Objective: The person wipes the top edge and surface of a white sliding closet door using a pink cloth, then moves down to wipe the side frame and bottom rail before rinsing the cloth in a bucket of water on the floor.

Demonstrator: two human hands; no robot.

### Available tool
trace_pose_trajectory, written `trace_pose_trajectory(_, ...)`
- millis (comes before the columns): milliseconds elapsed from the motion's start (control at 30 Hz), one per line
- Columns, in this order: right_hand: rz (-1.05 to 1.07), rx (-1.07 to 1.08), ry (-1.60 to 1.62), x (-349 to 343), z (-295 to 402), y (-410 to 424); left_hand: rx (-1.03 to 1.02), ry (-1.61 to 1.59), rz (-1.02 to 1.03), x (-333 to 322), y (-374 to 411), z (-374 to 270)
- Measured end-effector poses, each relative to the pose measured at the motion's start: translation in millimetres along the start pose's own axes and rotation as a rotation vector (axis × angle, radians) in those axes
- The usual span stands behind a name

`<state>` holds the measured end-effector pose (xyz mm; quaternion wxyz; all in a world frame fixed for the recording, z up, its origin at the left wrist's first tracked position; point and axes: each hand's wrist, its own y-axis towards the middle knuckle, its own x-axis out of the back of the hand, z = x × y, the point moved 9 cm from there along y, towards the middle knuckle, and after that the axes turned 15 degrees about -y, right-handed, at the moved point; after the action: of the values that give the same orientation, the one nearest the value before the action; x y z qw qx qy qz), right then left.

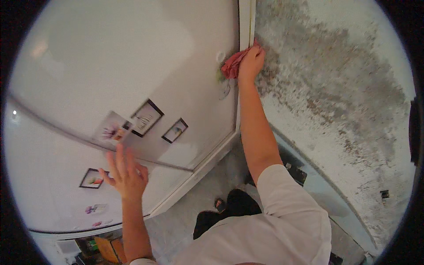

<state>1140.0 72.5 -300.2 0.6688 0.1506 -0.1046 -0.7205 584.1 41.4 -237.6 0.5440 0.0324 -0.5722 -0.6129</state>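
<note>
My right hand [252,64] grips a crumpled red cloth [233,65] at the edge trim [245,23] of a large pale, glossy panel [139,49]. Part of the cloth lies over the panel's face, beside a faint round print. My left hand [127,169] has its fingers spread, with nothing in it, over the lower part of the panel. Near its fingertips are printed pictures in dark frames [147,118] and a purple flower picture [112,130]. Whether the left fingers touch the surface I cannot tell.
Right of the trim stands a rough wall [331,66] with dark, mottled stains. A grey floor [212,179] runs below the panel, with one foot visible. At the lower left are an orange-brown box [107,248] and other items. A small dark socket-like fitting [384,193] sits on the wall.
</note>
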Motion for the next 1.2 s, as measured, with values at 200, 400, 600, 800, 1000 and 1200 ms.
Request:
trace_pose_trajectory(200,0.001,0.115,0.081,-14,195,58,0.034,0.128,-0.128,126,126,73)
trace_pose_trajectory(400,-0.01,0.234,-0.012,-22,362,138,0.036,0.248,-0.296,221,222,135)
trace_pose_trajectory(600,-0.069,0.364,-0.065,-44,473,186,0.048,0.219,-0.253,255,241,169)
trace_pose_trajectory(800,-0.16,0.486,0.009,-38,586,209,0.065,0.278,-0.275,250,237,173)
trace_pose_trajectory(1000,-0.152,0.695,0.022,-42,653,243,0.083,0.25,-0.237,246,235,175)
trace_pose_trajectory(1200,-0.157,1.036,0.138,-32,678,223,0.086,0.264,-0.238,247,240,171)
